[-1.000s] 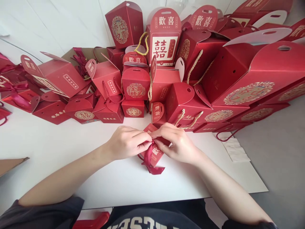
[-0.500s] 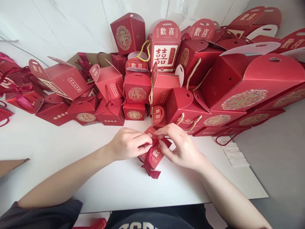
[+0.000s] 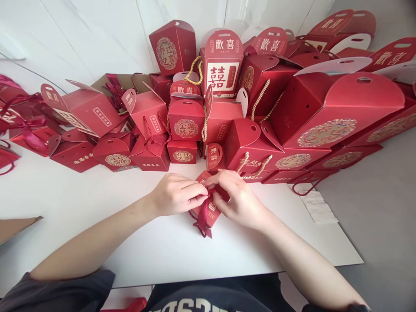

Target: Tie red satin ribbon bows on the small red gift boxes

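A small red box (image 3: 212, 214) with gold characters lies tilted on the white table, partly covered by my hands. Across its top runs a dark red ribbon (image 3: 203, 215), its tails hanging over the near side. The fingertips of my left hand (image 3: 178, 194) are pinched on the ribbon at the box's middle. From the right, my right hand (image 3: 238, 197) has its thumb and forefinger closed in on the ribbon, right beside the left fingertips. The exact shape of the ribbon between the fingers is too small to tell.
Red gift boxes, such as a patterned one (image 3: 186, 121) and a large one (image 3: 325, 117), stand stacked along the wall. Ribboned boxes (image 3: 34, 132) are at the left. A piece of cardboard (image 3: 17, 229) lies at the left edge, white tissue (image 3: 320, 208) at the right of the white table (image 3: 136, 260).
My right hand has moved slightly left, and its thumb and forefinger have closed in on the ribbon. The ribbon's lower tail has shifted. The view has moved a little.
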The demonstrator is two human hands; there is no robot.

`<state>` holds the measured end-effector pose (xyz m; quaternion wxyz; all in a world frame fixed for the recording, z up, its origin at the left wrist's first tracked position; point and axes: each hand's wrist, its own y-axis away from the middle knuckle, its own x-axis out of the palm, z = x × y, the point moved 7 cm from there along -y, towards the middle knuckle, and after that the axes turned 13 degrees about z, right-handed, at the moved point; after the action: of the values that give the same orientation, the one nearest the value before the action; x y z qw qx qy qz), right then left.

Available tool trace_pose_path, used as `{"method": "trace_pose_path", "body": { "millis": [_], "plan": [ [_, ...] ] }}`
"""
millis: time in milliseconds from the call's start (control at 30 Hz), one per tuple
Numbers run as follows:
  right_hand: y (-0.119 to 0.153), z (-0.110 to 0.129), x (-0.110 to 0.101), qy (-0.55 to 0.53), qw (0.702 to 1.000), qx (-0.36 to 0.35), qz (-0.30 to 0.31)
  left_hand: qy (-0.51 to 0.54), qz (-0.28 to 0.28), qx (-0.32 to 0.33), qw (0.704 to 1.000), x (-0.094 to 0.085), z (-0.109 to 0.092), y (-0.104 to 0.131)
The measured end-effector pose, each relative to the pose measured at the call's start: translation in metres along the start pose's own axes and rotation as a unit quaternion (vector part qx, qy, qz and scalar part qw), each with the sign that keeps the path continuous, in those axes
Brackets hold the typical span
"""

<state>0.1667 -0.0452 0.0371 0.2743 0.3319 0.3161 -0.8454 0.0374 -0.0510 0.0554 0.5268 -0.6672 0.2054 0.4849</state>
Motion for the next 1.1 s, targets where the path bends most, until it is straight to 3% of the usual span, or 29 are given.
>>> {"method": "trace_pose_path", "body": {
  "millis": [100,267,333,433,533,633,733,800,833,867,933,967,1033,1100],
  "plan": [
    [0.002,-0.001,-0.005,-0.024,0.998,0.010,-0.051,0.001,0.002,0.009,1.000,0.000,-0.001,-0.001],
    [-0.001,0.001,-0.001,-0.087,0.996,-0.005,-0.015,-0.004,0.003,0.024,1.000,0.001,-0.003,-0.003],
    [-0.001,0.003,-0.002,-0.035,0.999,-0.017,-0.021,-0.003,0.005,0.023,1.000,0.001,-0.003,-0.004],
    [0.003,0.007,-0.003,0.142,0.988,-0.026,-0.052,0.004,0.006,0.025,1.000,0.001,-0.002,-0.004],
    [0.010,0.014,-0.008,0.339,0.934,-0.031,-0.110,0.025,0.009,0.025,0.999,0.002,0.000,-0.003],
    [0.022,0.019,-0.026,0.435,0.883,-0.020,-0.175,0.041,0.009,0.029,0.999,0.002,0.003,-0.001],
    [0.051,0.028,-0.064,0.480,0.827,0.018,-0.291,0.038,0.007,0.040,0.998,0.002,0.002,0.000],
    [0.076,0.032,-0.097,0.492,0.790,0.111,-0.347,0.033,0.007,0.047,0.998,0.001,0.002,0.000],
    [0.084,0.027,-0.111,0.478,0.800,0.188,-0.311,0.030,0.008,0.049,0.998,0.001,0.001,-0.001],
    [0.087,0.017,-0.117,0.448,0.832,0.253,-0.207,0.028,0.008,0.051,0.998,0.001,0.001,-0.001],
    [0.087,0.012,-0.110,0.340,0.907,0.248,-0.009,0.021,0.009,0.052,0.998,0.000,0.000,-0.002],
    [0.084,0.015,-0.105,0.278,0.933,0.223,0.052,0.019,0.012,0.051,0.998,0.000,0.000,-0.002],
    [0.071,0.020,-0.092,0.169,0.963,0.178,0.113,0.015,0.018,0.050,0.998,0.000,-0.001,-0.003],
    [0.049,0.017,-0.080,0.119,0.973,0.162,0.108,0.013,0.024,0.052,0.998,0.000,-0.002,-0.003]
  ]
}}
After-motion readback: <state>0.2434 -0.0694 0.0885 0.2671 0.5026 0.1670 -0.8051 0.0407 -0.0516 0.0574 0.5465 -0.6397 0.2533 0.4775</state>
